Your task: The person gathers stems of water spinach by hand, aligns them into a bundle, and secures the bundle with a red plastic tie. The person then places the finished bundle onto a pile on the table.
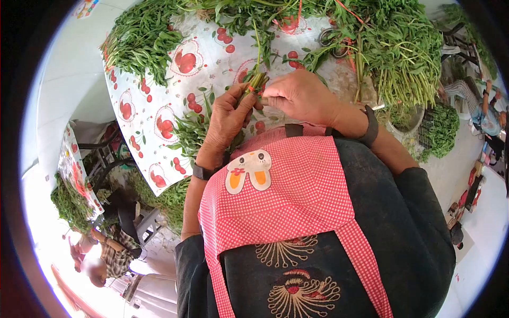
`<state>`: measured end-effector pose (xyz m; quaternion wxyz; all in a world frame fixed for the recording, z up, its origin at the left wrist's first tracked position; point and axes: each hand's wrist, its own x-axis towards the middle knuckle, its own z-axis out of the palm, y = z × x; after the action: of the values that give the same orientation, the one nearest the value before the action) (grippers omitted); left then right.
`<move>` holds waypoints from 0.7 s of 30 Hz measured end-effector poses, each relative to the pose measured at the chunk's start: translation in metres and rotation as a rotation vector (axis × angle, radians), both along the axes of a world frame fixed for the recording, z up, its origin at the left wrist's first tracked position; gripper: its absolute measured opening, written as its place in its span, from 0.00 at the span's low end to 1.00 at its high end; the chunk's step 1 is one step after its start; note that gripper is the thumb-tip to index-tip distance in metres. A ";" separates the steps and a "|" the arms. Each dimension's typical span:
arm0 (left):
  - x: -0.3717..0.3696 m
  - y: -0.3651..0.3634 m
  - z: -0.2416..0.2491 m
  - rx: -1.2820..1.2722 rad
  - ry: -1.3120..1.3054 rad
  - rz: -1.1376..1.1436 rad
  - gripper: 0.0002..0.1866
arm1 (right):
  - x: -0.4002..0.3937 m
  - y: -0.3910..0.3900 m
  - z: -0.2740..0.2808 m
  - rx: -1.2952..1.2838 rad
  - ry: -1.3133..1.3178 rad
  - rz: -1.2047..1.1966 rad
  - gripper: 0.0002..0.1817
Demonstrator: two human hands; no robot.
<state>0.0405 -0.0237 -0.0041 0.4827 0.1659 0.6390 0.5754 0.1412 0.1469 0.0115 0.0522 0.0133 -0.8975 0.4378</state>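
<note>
My left hand [229, 117] is closed around a bunch of leafy green stems [258, 80], its cut ends pointing away from me and one longer stem sticking out. The bunch's leaves [192, 131] hang below that hand, over the table edge near my body. A bit of red, like a thin tie, shows around the stems close to my fingertips. My right hand [302, 96] is pinched right beside the stem ends; what its fingertips hold is too small to make out. Both hands are above a table with a fruit-print cloth [154, 100].
Piles of greens lie at the table's far left [140, 45] and far right [403, 58], with red string [350, 11] among them. Scissors [335, 46] lie near the right pile. A basin [408, 121] stands at right. Other people work at far left [114, 254] and far right [485, 119].
</note>
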 end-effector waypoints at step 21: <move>0.011 0.004 -0.002 -0.216 0.668 -0.162 0.12 | -0.028 0.011 -0.007 -0.001 0.065 -0.045 0.13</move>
<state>0.0519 -0.0198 -0.0063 0.3060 0.3428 0.8034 0.3788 0.1128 0.1583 0.0049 0.0913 0.0072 -0.8951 0.4364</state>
